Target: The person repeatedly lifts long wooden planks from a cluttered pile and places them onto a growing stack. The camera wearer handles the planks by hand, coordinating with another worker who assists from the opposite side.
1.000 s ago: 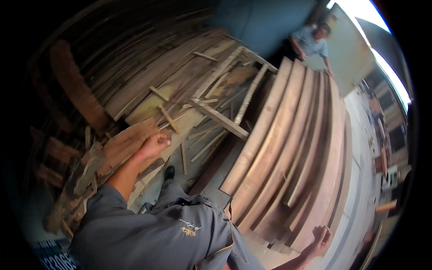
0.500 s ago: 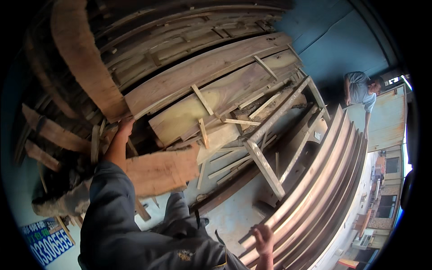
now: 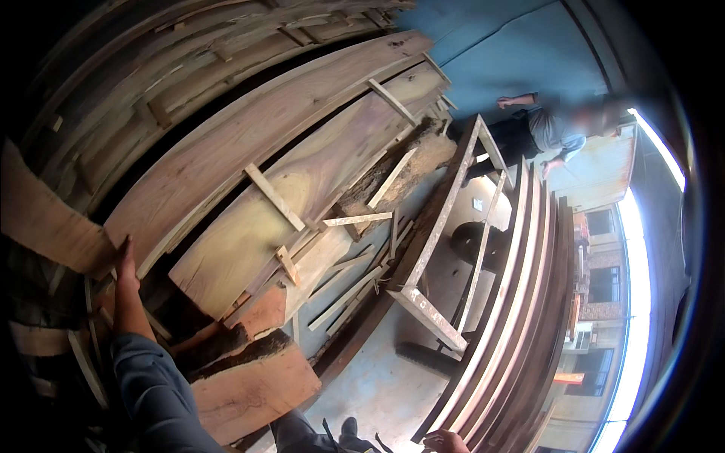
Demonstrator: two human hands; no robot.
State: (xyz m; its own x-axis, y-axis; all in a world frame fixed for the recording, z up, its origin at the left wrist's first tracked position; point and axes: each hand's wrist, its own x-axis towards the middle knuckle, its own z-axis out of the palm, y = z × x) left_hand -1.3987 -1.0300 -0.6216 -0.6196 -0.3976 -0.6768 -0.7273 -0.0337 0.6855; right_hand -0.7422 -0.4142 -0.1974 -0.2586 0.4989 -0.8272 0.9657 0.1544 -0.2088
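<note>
My left hand (image 3: 127, 270) reaches out at the left, its fingers closed around the near end of a rough-edged wooden slab (image 3: 57, 223). Some of its fingers are hidden behind the wood. At the bottom edge, partly cut off, my right hand (image 3: 444, 441) curls against the near end of a row of long planks (image 3: 491, 317). These planks run side by side away from me toward the far right. Between my arms lies a short slab with dark bark (image 3: 257, 385), just above my feet.
Wide boards (image 3: 242, 234) with spacer sticks are stacked at the left. A metal frame (image 3: 440, 226) stands beside the long planks. Loose sticks (image 3: 351, 294) lie on the floor. At the planks' far end stands a co-worker (image 3: 551, 132), one hand near them.
My view has shifted, carrying the stacks leftward and my right hand down to the lower edge. The co-worker's arm has drawn back from the planks, and the other hand is now raised.
</note>
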